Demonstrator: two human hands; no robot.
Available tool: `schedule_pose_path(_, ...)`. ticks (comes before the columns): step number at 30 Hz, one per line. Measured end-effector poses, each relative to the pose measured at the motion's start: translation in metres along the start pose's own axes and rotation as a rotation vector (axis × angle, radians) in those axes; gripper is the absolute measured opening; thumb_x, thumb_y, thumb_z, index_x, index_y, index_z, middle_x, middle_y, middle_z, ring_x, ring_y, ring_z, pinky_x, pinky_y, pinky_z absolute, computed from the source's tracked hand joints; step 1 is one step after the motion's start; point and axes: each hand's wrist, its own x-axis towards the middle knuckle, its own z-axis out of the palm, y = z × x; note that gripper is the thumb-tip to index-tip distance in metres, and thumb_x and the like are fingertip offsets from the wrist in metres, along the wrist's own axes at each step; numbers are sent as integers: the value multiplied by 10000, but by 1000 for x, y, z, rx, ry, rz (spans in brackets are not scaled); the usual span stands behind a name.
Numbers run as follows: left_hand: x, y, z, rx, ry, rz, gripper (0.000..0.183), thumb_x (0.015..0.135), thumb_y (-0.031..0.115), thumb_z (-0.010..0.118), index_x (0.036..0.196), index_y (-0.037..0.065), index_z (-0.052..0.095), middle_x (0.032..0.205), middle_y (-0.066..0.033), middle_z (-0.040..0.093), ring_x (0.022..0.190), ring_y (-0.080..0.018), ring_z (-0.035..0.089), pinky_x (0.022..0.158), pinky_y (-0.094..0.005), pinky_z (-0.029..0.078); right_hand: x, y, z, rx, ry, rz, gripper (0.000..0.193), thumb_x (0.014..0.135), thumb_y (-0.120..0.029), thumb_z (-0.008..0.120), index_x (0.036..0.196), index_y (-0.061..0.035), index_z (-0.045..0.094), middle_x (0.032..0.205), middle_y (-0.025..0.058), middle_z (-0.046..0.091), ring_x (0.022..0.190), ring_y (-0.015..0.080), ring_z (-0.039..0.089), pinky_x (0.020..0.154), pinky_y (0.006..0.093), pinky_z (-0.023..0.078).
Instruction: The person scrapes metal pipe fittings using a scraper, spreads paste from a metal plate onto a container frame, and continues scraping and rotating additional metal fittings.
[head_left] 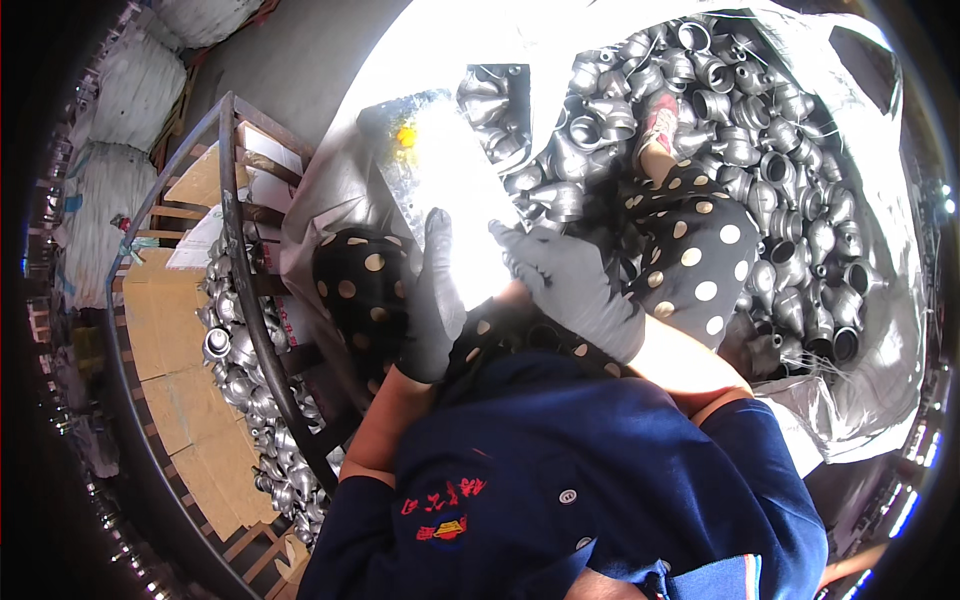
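A pale, flat panel (425, 165) with a yellow spot stands tilted over my lap, and strong glare washes out its lower part. My left hand (436, 295), in a grey glove, lies along the panel's left side with its thumb side up; its other fingers are lost in the glare. On the opposite side, my right hand (580, 285), also gloved in grey, has its fingers curled in at the panel's lower right edge. Whether anything small is between the hands cannot be seen. Grey metal pipe elbows (560, 160) lie heaped just beyond the right hand.
A large white sack (865, 380) full of metal elbows surrounds my legs, and a shoe (658, 125) rests among the parts. To the left stands a metal-framed crate (240, 230) lined with cardboard (180, 330), holding more metal fittings (235, 350). White sacks (120, 200) are stacked farther left.
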Motion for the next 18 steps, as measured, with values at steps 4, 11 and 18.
schedule_pose_path(4, -2, -3, -4, 58, 27, -44, 410, 1061, 307, 467, 1286, -30, 535, 1122, -119, 660, 964, -176, 674, 844, -320, 568, -1, 2, 1, 66, 16, 154, 377, 874, -135, 608, 1244, -170, 666, 912, 101, 678, 736, 284, 661, 628, 380, 524)
schedule_pose_path(11, -2, 1, -5, 32, 2, -76, 420, 1065, 314, 454, 1298, -27, 530, 1130, -120, 657, 973, -180, 675, 853, -328, 570, 0, 2, 0, 27, 6, 54, 394, 862, -116, 617, 1246, -187, 669, 835, 120, 666, 726, 307, 655, 620, 398, 513)
schedule_pose_path(18, 1, -2, -6, -57, 10, -53, 414, 1062, 312, 461, 1292, -26, 533, 1131, -116, 659, 983, -184, 678, 845, -328, 577, 0, 5, 2, 13, -22, 23, 365, 893, -130, 598, 1251, -161, 662, 882, 139, 684, 794, 324, 672, 687, 394, 540)
